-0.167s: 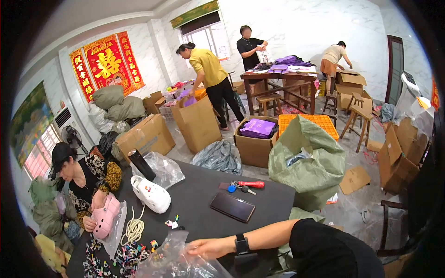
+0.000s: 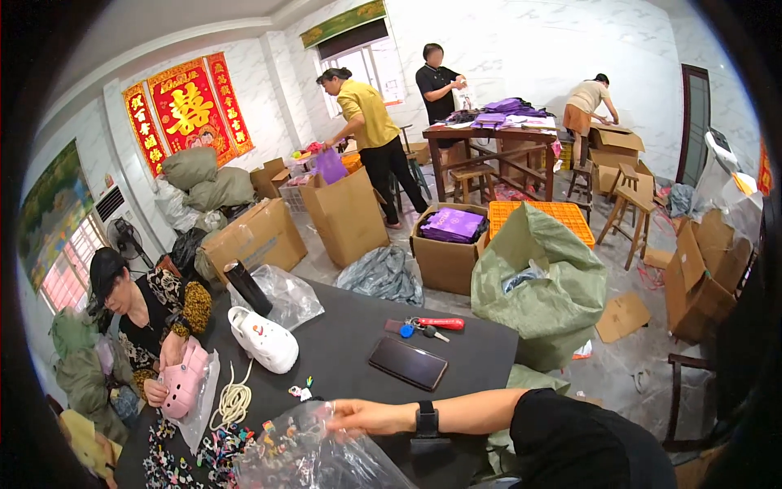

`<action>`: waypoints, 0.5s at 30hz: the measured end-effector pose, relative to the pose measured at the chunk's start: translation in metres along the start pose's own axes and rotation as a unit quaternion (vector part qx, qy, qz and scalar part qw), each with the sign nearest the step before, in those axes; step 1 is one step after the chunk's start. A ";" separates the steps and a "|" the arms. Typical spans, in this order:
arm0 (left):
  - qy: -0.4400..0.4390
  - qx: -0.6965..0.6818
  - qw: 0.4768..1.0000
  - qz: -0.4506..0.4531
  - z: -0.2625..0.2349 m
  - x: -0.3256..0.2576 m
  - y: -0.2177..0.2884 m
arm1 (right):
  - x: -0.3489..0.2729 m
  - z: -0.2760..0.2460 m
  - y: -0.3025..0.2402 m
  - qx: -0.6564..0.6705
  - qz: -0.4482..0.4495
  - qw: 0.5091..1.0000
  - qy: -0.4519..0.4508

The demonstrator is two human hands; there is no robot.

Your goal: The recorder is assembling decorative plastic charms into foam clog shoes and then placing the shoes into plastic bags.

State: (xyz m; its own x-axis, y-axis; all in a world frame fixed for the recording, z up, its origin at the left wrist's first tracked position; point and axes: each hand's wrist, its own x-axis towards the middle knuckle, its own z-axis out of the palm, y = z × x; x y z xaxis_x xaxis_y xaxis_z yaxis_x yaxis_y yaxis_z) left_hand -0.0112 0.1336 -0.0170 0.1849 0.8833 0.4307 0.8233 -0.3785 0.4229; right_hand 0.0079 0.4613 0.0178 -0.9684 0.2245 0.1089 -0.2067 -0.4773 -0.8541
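Note:
My right hand (image 2: 362, 416) reaches in from the lower right, a dark watch on its wrist. Its fingers pinch the edge of a clear plastic bag (image 2: 326, 463), which hangs over part of a pile of small colourful shoe charms (image 2: 213, 456). My left hand does not show. Beyond the bag lie a few loose charms (image 2: 301, 391) and a coil of cream cord (image 2: 235, 403). A white clog (image 2: 265, 341) with a charm on it stands farther back. At the left, a co-worker's hands hold a pink clog (image 2: 184, 383) over another clear bag.
On the dark table (image 2: 342, 342) are a phone (image 2: 408, 363), keys with a red strap (image 2: 436, 324) and a black bottle (image 2: 248, 287). Past its edge stand a green woven sack (image 2: 533, 281) and a carton of purple bags (image 2: 450, 253). Other people work behind.
My right hand has shifted slightly up, and the clear bag in it has spread farther over the charms. The person in yellow has lifted a purple bag higher above a carton.

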 end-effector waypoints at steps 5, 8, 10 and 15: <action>-0.002 0.054 0.999 0.002 -0.013 0.012 0.009 | 0.003 -0.012 -0.011 0.014 -0.034 0.994 0.102; 0.012 0.029 1.000 0.002 -0.014 0.007 0.007 | 0.010 -0.027 -0.008 -0.039 -0.003 0.992 0.122; 0.022 0.009 1.000 -0.003 -0.015 0.004 0.006 | 0.008 -0.032 -0.006 -0.039 0.041 0.993 0.105; -0.001 0.016 1.000 -0.026 -0.014 0.007 0.019 | 0.004 -0.013 -0.009 -0.129 0.055 0.987 0.077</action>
State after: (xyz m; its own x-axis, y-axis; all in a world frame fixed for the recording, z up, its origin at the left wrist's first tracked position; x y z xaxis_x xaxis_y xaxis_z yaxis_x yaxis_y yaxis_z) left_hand -0.0020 0.1288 0.0052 0.1432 0.9020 0.4074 0.8488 -0.3236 0.4181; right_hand 0.0075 0.4771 0.0194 -0.9458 0.3201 -0.0539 -0.0392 -0.2775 -0.9599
